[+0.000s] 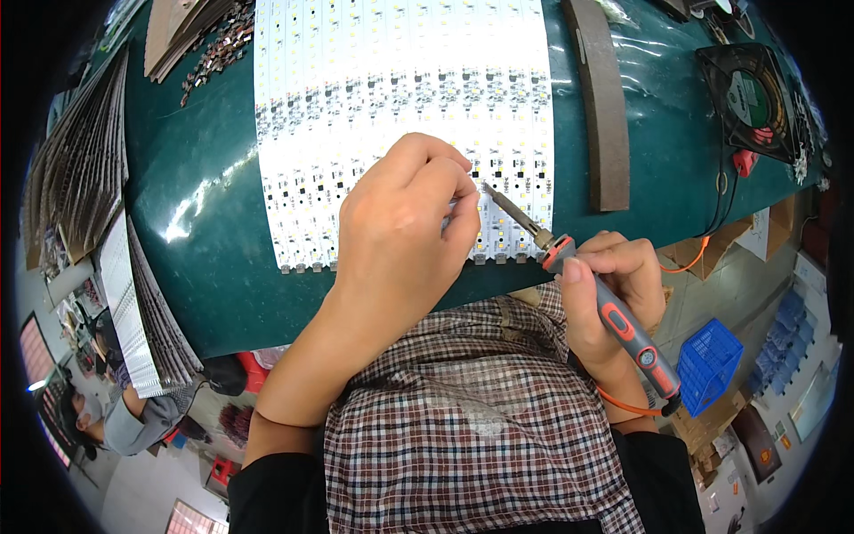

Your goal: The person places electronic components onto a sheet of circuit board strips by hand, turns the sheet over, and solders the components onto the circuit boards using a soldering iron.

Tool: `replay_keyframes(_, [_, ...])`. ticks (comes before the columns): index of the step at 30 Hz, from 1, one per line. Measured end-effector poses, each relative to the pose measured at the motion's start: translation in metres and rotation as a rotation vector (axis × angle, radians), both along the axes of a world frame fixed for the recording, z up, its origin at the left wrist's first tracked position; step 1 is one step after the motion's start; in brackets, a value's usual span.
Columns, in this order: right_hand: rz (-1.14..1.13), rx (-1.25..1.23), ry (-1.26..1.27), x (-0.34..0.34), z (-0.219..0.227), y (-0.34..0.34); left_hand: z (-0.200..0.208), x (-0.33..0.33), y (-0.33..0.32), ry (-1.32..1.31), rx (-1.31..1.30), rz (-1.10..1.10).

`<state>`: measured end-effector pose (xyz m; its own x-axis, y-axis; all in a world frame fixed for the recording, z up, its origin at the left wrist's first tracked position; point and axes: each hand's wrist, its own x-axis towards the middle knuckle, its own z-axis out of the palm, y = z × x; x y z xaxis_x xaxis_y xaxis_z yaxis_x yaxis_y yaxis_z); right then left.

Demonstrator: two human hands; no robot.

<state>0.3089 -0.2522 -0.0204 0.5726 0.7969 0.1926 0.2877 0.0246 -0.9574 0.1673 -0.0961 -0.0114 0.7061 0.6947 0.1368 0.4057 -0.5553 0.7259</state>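
A white panel of LED circuit-board strips (400,40) lies on the green work surface (200,298), with rows of small black and yellow components across it. My right hand (614,280) grips a grey-and-red soldering iron (620,320) like a pen. Its tip points up and left, close to the panel's components near the fingertips of my left hand (400,227). That left hand is closed over the panel's lower middle, thumb and fingers drawn together. Whatever it pinches is hidden or too thin to make out. Small connectors (500,259) line the panel's near edge.
A long dark bar (598,107) lies right of the panel. Beyond it stands a black fan (747,98) with cables. Stacked board panels (142,303) hang over the left edge; small loose parts (221,53) lie at the back left. A blue crate (709,365) sits below right. Another person (133,423) is at far left.
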Motion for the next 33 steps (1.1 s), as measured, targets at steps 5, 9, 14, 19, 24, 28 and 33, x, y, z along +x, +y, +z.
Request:
replay_keyframes(5, [0.014,-0.012,-0.011,0.000,0.002,-0.001,0.001,0.000,0.000,0.009,0.008,-0.005])
replay_keyframes(9, [0.019,-0.014,-0.011,0.000,0.004,0.000,0.003,0.000,-0.001,-0.004,-0.035,-0.002])
replay_keyframes(14, [-0.001,-0.014,0.025,-0.001,0.005,0.000,0.014,-0.005,-0.001,0.019,-0.049,0.050])
replay_keyframes(19, [-0.017,0.027,0.017,0.002,0.005,0.001,0.018,-0.014,0.003,0.159,0.032,0.064])
replay_keyframes(24, [0.034,-0.025,-0.036,-0.002,0.006,0.005,0.008,-0.011,0.000,0.048,0.001,0.090])
replay_keyframes(28, [0.008,-0.048,0.000,-0.008,0.003,0.007,0.002,-0.010,-0.001,0.036,-0.008,0.099])
replay_keyframes(33, [0.003,-0.051,0.015,-0.009,0.001,0.006,-0.002,-0.008,0.001,0.003,0.052,0.075])
